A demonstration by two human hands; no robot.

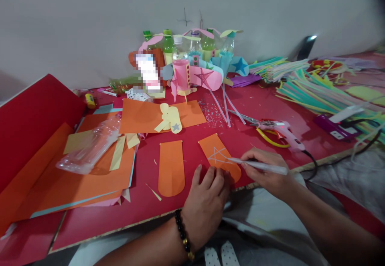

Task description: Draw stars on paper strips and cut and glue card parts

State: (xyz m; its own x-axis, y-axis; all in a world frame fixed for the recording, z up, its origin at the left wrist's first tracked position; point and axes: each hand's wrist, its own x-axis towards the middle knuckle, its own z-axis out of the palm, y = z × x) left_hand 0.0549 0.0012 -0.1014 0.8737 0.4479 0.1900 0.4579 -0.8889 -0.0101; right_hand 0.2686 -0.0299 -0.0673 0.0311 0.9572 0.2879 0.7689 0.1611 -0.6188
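My right hand (267, 171) grips a white pen (264, 165), its tip on an orange paper piece (231, 169) with one rounded end. A pale star outline (217, 156) shows on that piece. With fingers extended and resting on its lower left edge, my left hand (207, 202) holds nothing. A matching orange paper piece (171, 169) lies flat to the left. Beyond them, pale yellow cut-outs (169, 117), one bearing a grey star, rest on an orange paper strip (135, 115).
Sheets of orange paper (99, 185) and a clear plastic package (90, 149) lie at left. Decorated bottles (182, 71) stand along the wall. To the right are scissors (255, 122), a pink glue gun (288, 133), a purple device (337, 127) and paper strips (309, 93).
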